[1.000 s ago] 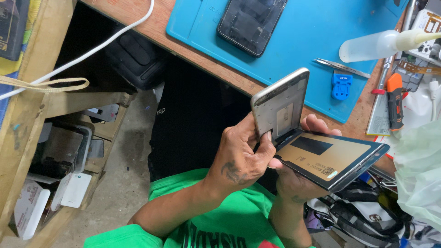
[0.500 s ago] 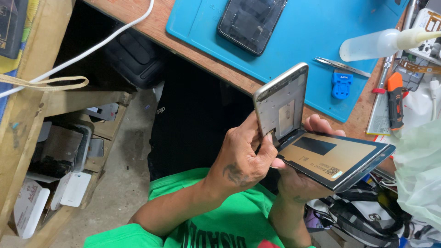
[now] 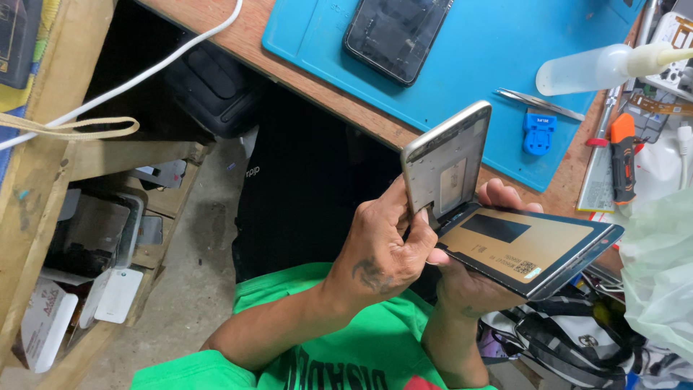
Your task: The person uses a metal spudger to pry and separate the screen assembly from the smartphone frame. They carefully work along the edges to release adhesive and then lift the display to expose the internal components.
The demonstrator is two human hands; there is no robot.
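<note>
Head view looks down on a person in a green shirt holding a phone opened into two halves, hinged apart like a book below the edge of the surface [image 3: 346, 108]. Left hand [image 3: 382, 249] grips the silver metal frame [image 3: 447, 162] near its lower corner, fingers closed on it so it stands nearly upright, apparently to keep the gap open. Right hand [image 3: 469, 278] cradles the display panel [image 3: 530, 249] from beneath, fingers wrapped around its far edge, tan backing facing up and tilted toward the camera so the joint between the halves stays in sight. Up on the blue mat [image 3: 476, 58] lie a second dark phone [image 3: 397, 32], tweezers [image 3: 540, 103] and a small blue pry tool [image 3: 538, 132], well apart from the hands; a clear squeeze bottle [image 3: 599, 68] lies nearby.
</note>
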